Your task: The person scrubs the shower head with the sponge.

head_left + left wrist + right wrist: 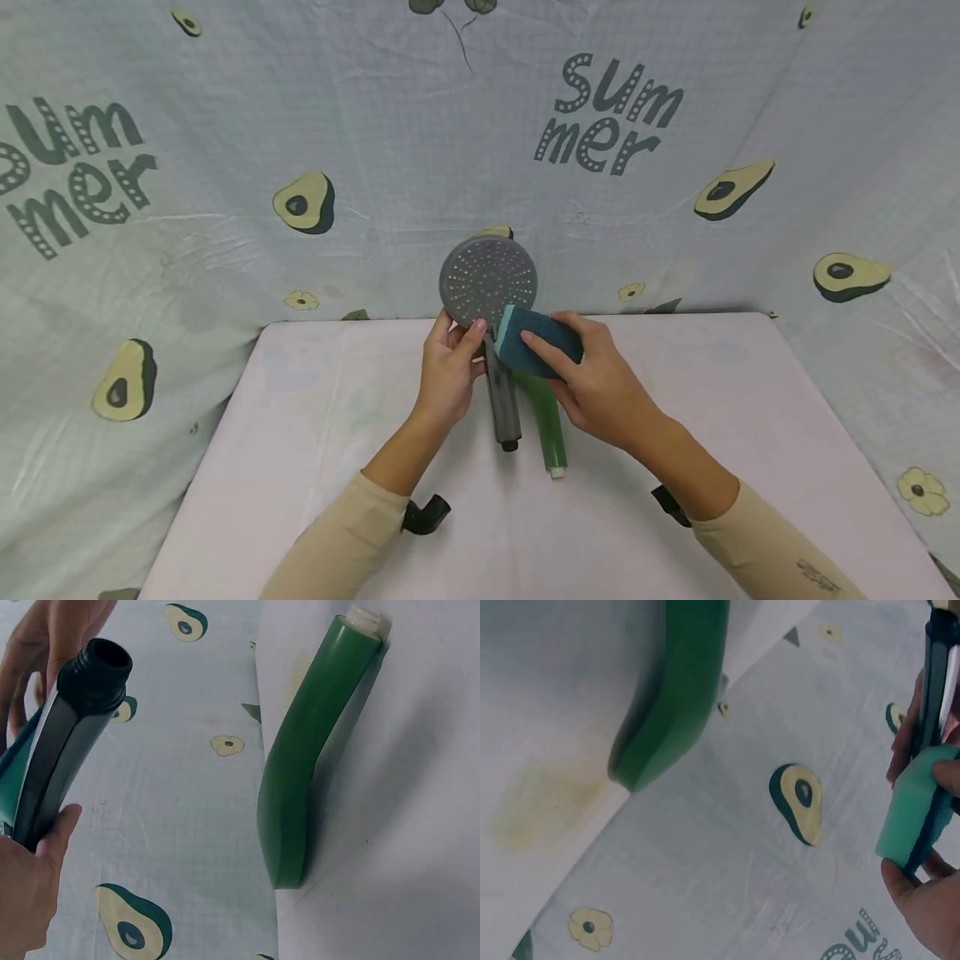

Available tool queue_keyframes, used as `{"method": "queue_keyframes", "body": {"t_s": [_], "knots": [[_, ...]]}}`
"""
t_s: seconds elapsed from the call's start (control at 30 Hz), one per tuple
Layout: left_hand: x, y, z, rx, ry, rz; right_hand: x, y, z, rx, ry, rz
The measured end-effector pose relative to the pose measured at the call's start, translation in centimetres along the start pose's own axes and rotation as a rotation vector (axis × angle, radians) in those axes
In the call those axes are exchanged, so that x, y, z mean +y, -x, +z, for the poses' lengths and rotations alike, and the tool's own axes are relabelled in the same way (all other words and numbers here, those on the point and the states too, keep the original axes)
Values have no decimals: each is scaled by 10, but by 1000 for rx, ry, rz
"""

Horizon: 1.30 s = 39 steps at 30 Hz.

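Observation:
Just below its round, nozzled face, my left hand (448, 375) grips a grey hand shower head (487, 271), with the thumb on the front. Its handle slants down to a black threaded end, plain in the left wrist view (96, 671). In my right hand (607, 387) is a two-layer sponge (542, 343), dark blue on one side and teal foam (915, 799) on the other. The sponge's teal edge overlaps the neck of the shower head in the head view. Behind them lies a bent green bottle-like piece (300, 750) with a white threaded neck, partly hidden by the sponge.
A pale pink-white table (337, 400) spreads under both arms. Behind it hangs a light cloth (420, 150) printed with avocados and lettering. Black wrist-camera parts (426, 515) show beside the sleeves. The green piece lies near the table's far edge.

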<state>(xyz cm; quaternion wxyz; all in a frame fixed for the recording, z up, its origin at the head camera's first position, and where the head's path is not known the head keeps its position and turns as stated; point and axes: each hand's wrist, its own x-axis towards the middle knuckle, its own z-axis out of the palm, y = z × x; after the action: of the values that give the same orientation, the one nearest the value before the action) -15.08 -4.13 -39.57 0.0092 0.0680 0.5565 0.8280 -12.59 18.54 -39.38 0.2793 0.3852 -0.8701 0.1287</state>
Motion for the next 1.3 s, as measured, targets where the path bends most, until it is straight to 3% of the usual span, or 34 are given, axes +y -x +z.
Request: {"method": "queue_keyframes", "body": {"t_s": [0.13,0.3,0.43,0.5,0.63,0.83,0.97,1.13,1.23,1.3], "knots": [[-2,-2,0,40,-13,26,-11,4,5,-83,-60,-12],[-5,-8,-4,68,-35,65,-25,15,12,-145,-160,-113],[-6,-12,-6,97,-26,69,-35,29,18,-163,-217,-193],[-5,-13,-7,100,-9,67,-37,34,20,-154,-221,-193],[-3,-11,-6,101,27,62,-31,28,21,-79,-176,-122],[-1,-2,2,82,36,32,-10,-2,19,46,-90,84],[-1,-2,7,76,56,58,-4,-11,15,29,-97,132],[-4,-10,6,101,-26,113,-9,-2,16,-19,-139,-34],[-3,-14,4,96,-100,135,-17,8,21,-17,-156,-138],[-2,-16,2,87,-101,139,-24,16,23,-13,-171,-197]]}}
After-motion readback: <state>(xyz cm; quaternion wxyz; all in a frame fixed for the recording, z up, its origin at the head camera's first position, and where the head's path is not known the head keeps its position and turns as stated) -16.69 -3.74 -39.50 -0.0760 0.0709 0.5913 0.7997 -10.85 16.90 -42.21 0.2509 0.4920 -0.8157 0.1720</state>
